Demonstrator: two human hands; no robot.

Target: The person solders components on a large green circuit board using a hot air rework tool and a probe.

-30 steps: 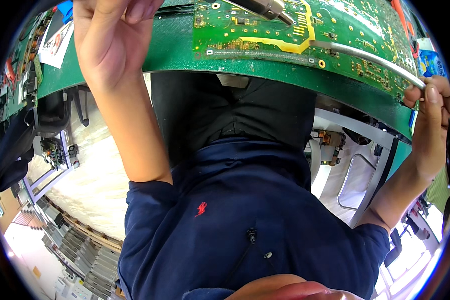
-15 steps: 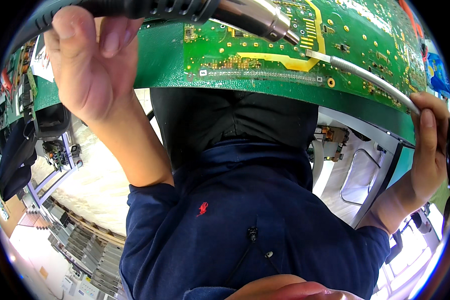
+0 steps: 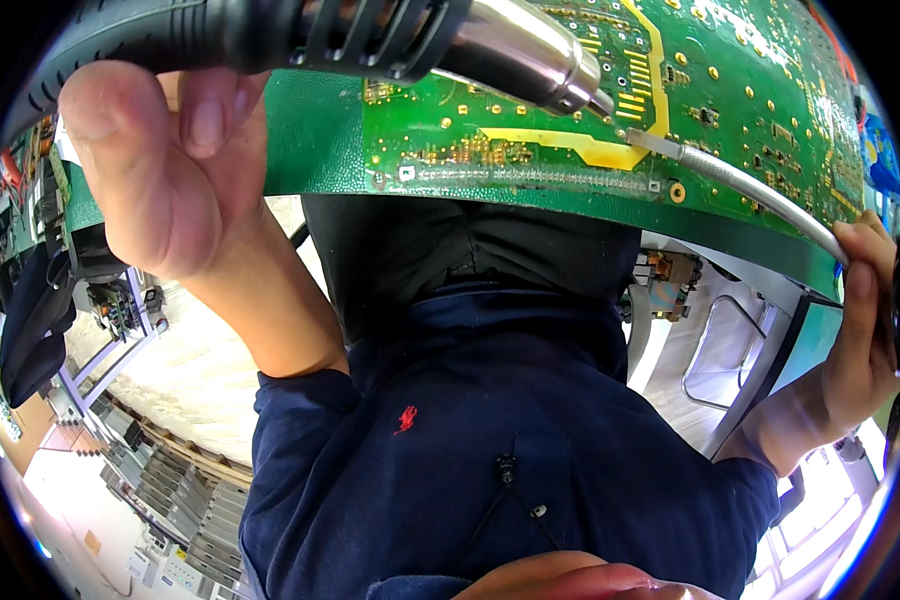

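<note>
My left hand has its fingers curled around a black hot-air gun, whose steel nozzle points down at gold pads on a large green circuit board. My right hand, at the right, pinches a slim silver metal tool. Its flat tip rests at the yellow trace by the pads, just beside the nozzle's end; whether it touches cannot be made out. The board lies on a green mat along the bench edge.
Red-handled tools and other items crowd the left end of the bench. A blue package is at the right. Below are a black chair, metal frames, electronic assemblies and my lap.
The board and bench sit lower in the picture. The gun has moved down into fuller view with my left hand, which shifted down and left. My right hand is lower too.
</note>
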